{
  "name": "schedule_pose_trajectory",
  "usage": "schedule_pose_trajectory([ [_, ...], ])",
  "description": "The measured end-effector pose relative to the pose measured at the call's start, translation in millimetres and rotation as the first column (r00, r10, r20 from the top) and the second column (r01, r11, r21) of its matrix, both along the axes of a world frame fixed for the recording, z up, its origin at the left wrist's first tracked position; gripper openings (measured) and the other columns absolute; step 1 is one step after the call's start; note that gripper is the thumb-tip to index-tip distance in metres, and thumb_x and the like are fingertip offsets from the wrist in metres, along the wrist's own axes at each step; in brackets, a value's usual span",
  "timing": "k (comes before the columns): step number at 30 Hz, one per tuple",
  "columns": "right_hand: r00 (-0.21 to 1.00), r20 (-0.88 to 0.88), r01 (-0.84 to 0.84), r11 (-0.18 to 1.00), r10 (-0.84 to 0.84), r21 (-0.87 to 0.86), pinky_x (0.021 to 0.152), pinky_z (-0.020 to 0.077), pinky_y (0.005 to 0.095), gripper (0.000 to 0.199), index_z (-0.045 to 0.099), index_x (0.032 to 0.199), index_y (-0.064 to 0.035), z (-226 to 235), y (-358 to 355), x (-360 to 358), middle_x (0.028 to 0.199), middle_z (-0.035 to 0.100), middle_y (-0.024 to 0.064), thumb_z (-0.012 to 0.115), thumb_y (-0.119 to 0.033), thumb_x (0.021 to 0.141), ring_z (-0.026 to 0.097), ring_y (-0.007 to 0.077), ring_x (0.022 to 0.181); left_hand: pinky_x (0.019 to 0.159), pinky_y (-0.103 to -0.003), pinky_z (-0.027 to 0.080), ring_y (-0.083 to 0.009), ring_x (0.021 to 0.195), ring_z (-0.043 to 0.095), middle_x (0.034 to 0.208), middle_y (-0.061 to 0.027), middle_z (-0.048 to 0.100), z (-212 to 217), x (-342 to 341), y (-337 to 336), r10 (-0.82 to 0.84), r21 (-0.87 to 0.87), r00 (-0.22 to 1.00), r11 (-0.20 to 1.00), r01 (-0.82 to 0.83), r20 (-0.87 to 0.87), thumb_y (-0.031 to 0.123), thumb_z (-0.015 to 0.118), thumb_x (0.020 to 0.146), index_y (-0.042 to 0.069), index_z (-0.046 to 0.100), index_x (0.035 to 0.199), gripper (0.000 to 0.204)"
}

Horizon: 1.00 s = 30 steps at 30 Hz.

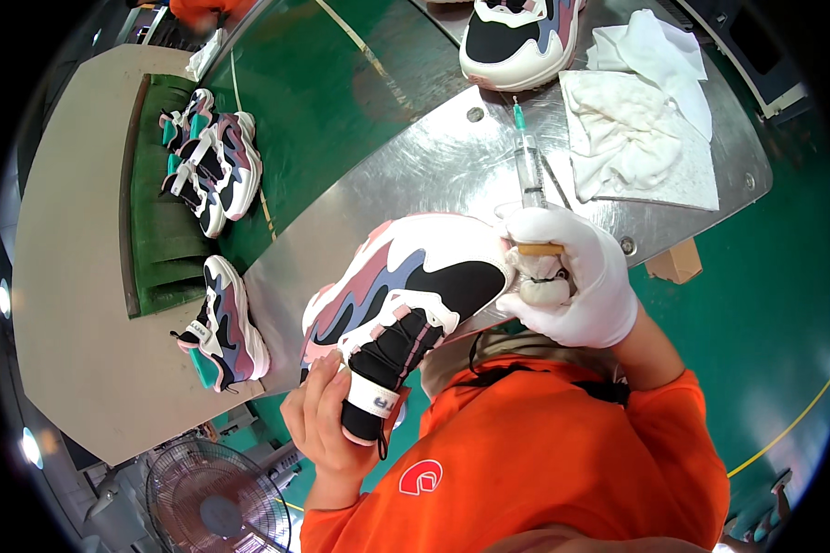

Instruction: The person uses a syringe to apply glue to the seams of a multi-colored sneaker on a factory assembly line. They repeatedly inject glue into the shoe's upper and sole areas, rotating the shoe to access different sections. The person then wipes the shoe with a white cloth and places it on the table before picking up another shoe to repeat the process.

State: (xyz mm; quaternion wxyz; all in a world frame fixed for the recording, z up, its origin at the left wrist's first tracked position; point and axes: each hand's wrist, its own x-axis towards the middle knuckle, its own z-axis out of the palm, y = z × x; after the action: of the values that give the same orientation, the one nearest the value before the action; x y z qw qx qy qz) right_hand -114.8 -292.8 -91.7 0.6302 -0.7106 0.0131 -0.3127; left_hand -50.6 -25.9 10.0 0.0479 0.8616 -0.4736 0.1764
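Note:
I hold a chunky sneaker [406,295], white, pink, blue-grey and black, close to my chest over the edge of the metal table [415,166]. My bare left hand [321,419] grips its black tongue and collar end from below. My right hand [576,281], in a white glove, wraps around the opposite end of the shoe. A short tan stick [540,249] is pinched under its fingers. A clear syringe [529,161] with a green tip lies on the table just beyond the gloved hand.
White rags [641,129] lie on the table's right part, and another sneaker [518,41] stands at its far edge. Matching sneakers sit on the green belt, a pair [214,161] and a single one [226,323]. A floor fan [217,498] stands lower left.

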Motion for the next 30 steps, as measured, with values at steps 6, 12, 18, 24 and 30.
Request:
schedule_pose_trajectory([
  [6,0.980,-0.106,-0.166,0.985,0.170,0.052,0.068,0.0473,0.0270,0.054,0.056,0.117,-0.0090,1,-4,-9,0.082,0.053,0.0026,0.077,0.001,0.068,0.054,0.0183,0.071,0.078,-0.035,0.044,-0.0270,0.091,0.062,0.111,-0.0149,0.067,-3,1,0,-0.022,0.011,0.997,1.000,0.021,0.076,0.034,0.085,0.070,0.004,0.055,0.113,0.061],
  [12,0.984,-0.064,-0.168,0.984,0.164,-0.067,0.066,0.0479,0.0293,0.056,0.055,0.119,-0.0086,2,-13,-12,0.083,0.056,0.0045,0.076,0.002,0.068,0.057,0.0189,0.072,0.077,-0.034,0.044,-0.0264,0.089,0.063,0.110,-0.0146,0.067,-5,-5,-2,-0.025,0.001,0.993,1.000,0.025,0.112,0.035,0.084,0.071,0.005,0.055,0.113,0.059],
  [18,0.990,0.130,-0.042,0.992,0.057,-0.118,0.064,0.0469,0.0314,0.057,0.055,0.117,-0.0078,-1,-17,-9,0.082,0.057,0.0051,0.076,0.003,0.065,0.057,0.0229,0.070,0.075,-0.034,0.044,-0.0263,0.088,0.063,0.109,-0.0144,0.067,-8,-3,-2,-0.036,-0.028,0.993,0.999,0.039,0.114,0.033,0.082,0.074,0.005,0.055,0.112,0.055],
  [24,0.981,0.135,-0.103,0.961,0.142,-0.257,0.063,0.0452,0.0323,0.054,0.055,0.115,-0.0079,12,-24,-3,0.080,0.054,0.0048,0.074,0.004,0.065,0.054,0.0242,0.069,0.074,-0.034,0.044,-0.0258,0.085,0.062,0.109,-0.0145,0.067,-3,0,-3,-0.057,-0.029,0.993,0.998,0.061,0.106,0.029,0.081,0.074,0.004,0.056,0.111,0.050],
  [30,0.989,0.064,-0.107,0.942,0.134,-0.319,0.066,0.0468,0.0328,0.049,0.056,0.113,-0.0079,17,-34,-11,0.083,0.057,0.0066,0.074,0.000,0.067,0.056,0.0268,0.072,0.077,-0.036,0.046,-0.0291,0.087,0.061,0.111,-0.0155,0.067,0,7,-7,-0.088,-0.040,0.995,0.995,0.089,0.043,0.028,0.085,0.069,0.003,0.055,0.114,0.059],
])
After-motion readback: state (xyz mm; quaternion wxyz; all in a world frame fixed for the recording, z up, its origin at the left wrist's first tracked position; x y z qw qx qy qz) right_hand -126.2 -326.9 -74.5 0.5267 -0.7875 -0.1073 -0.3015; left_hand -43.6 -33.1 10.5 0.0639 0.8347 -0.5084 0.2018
